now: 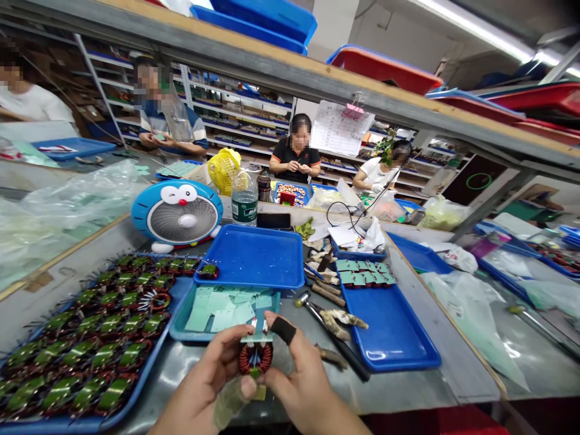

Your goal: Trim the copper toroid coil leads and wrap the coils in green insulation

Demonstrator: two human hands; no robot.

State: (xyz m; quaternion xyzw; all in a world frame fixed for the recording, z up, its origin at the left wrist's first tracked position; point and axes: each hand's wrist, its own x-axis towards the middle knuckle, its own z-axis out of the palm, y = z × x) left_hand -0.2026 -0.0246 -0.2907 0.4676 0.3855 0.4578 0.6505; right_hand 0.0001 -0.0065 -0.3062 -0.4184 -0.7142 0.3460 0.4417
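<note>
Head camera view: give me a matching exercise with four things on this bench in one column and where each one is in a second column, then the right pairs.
Things:
1. Copper-wound toroid coil
2. Pale green card pieces
3. Green-taped coils
4. Blue cartoon-face desk fan

Places:
A. In a teal tray
B. Held between the left hand and right hand
C. Behind a central blue tray
D. In rows in a large blue tray

Pairs: 1-B, 2-A, 3-D, 4-C.

a coil tray lies left of a card tray, with pliers and another tray on its right.
</note>
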